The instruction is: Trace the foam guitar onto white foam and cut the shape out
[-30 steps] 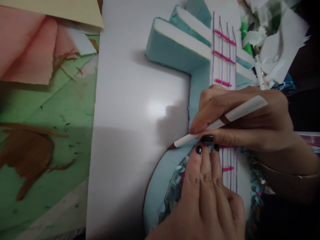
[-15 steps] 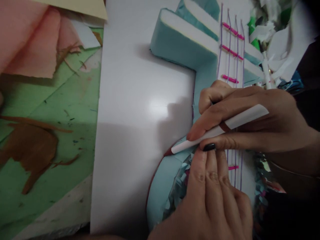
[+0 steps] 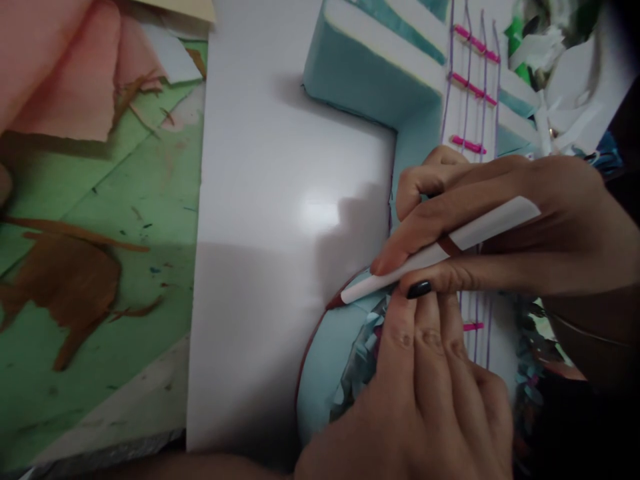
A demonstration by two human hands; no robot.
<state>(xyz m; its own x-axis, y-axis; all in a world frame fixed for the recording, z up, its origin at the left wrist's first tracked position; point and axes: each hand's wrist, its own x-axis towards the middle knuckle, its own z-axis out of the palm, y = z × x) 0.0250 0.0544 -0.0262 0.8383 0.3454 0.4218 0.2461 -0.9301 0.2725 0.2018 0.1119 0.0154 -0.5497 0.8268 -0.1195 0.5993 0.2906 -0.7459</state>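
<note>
A guitar-shaped cardboard model with pale blue sides [image 3: 373, 80] lies on a white board [image 3: 250, 167]. Purple strings and pink crossbars run along its white neck, and bits of blue paper cover part of its rounded body. My right hand [image 3: 500, 213] is closed around a white felt-tip marker [image 3: 400, 270] with a brown band. The marker's brown tip touches the base of the curved side, where a dark reddish-brown line follows the edge. My left hand [image 3: 425, 393] lies over the body with fingers stretched out, their tips beneath the right thumb.
On the left is a green surface [image 3: 165, 173] with a brown torn scrap [image 3: 75, 280] and pink paper [image 3: 65, 87]. Crumpled white paper [image 3: 570, 87] is heaped at the upper right. The board's left edge borders the green surface.
The marker tip has slid slightly down and left along the curved edge. The whole view has shifted a little, so the model appears higher and further right. Both hands keep their grip and pose.
</note>
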